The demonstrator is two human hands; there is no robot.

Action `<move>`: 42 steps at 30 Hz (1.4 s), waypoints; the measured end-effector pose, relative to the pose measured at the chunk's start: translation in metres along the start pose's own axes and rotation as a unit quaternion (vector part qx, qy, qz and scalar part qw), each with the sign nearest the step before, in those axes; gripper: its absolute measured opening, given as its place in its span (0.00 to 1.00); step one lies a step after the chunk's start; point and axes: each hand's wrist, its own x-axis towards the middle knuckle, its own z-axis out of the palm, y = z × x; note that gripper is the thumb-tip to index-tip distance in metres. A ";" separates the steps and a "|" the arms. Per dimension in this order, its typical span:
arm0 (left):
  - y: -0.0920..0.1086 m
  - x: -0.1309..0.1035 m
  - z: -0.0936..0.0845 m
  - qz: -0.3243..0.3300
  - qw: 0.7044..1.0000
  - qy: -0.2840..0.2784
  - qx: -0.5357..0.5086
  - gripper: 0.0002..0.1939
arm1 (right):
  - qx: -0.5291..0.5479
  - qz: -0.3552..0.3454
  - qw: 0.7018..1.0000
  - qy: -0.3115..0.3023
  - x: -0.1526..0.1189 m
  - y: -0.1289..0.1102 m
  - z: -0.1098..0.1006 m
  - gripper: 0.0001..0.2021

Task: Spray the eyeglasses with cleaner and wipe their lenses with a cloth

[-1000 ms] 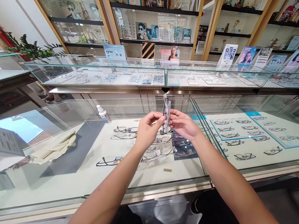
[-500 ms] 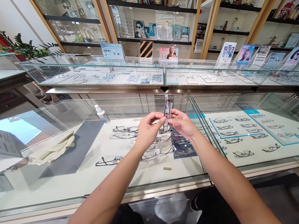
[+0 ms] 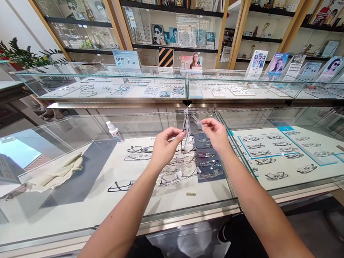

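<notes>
A pair of eyeglasses point(image 3: 187, 128) is held up edge-on over the glass counter. My left hand point(image 3: 166, 145) pinches one side of it between thumb and fingers. One temple arm slants outward, its end pinched by my right hand point(image 3: 216, 135). Below my hands, several eyeglasses point(image 3: 140, 149) lie in rows on the pale surface. More frames rest on a dark panel point(image 3: 208, 179) under my right wrist. A dark-rimmed pair point(image 3: 119, 187) sits nearer me, left of my left forearm.
A white bottle point(image 3: 115, 132) stands at the left, with a cream cloth point(image 3: 57, 172) farther left. A small gold-coloured bar point(image 3: 191, 194) lies near the front edge. Another case at right holds frames on a blue-edged panel point(image 3: 274, 156). A second glass counter point(image 3: 115, 93) runs behind.
My right hand has moved right, away from my left, drawing a temple arm outward from the eyeglasses. My left hand still holds the other side.
</notes>
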 end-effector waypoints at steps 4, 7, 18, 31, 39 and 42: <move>0.000 0.002 -0.005 -0.003 0.999 -0.022 0.050 0.20 | -0.178 -0.161 0.967 0.085 0.003 -0.007 -0.014 0.09; 0.000 0.003 -0.005 -0.002 0.998 -0.040 0.058 0.20 | -0.243 -0.217 0.938 0.121 0.003 -0.011 -0.021 0.09; -0.008 0.004 -0.002 0.020 1.000 0.001 -0.003 0.21 | -0.210 -0.200 0.950 0.118 -0.015 -0.013 0.004 0.08; 0.003 -0.005 0.008 0.004 1.000 -0.030 0.008 0.20 | 0.055 0.061 0.997 -0.001 -0.016 -0.005 0.025 0.16; -0.009 0.000 0.005 0.006 0.998 0.033 -0.055 0.22 | 0.037 0.083 0.996 0.016 -0.011 -0.008 0.018 0.14; -0.006 0.001 0.003 -0.010 0.993 0.069 -0.092 0.23 | 0.043 0.108 0.993 0.030 -0.008 -0.007 0.016 0.14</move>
